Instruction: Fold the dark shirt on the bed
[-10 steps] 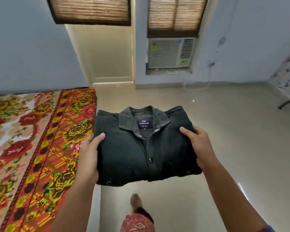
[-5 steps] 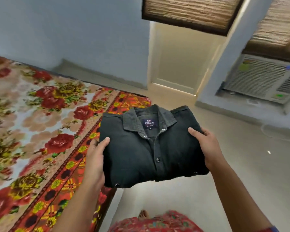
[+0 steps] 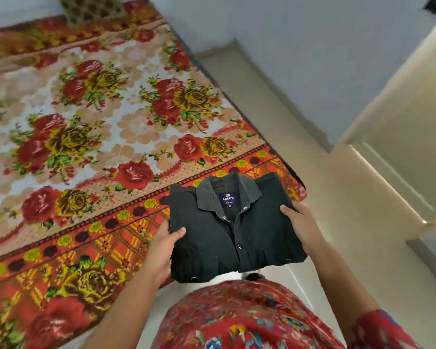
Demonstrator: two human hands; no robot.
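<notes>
The dark shirt (image 3: 227, 233) is folded into a neat square, collar and label facing up, and hangs in the air over the bed's corner and the floor beside it. My left hand (image 3: 163, 250) grips its left edge, thumb on top and fingers beneath. My right hand (image 3: 303, 227) grips its right edge the same way. The bed (image 3: 91, 137), covered with a floral red, yellow and cream spread, fills the left of the view.
A pale tiled floor (image 3: 363, 248) runs along the bed's right side. A blue-grey wall (image 3: 312, 59) stands behind, with a cream door (image 3: 413, 127) at the right. A patterned pillow (image 3: 93, 8) lies at the bed's far end.
I have turned left toward the bed, carrying the folded shirt with both hands; it now sits partly over the bed's corner. The air conditioner and window have left the view.
</notes>
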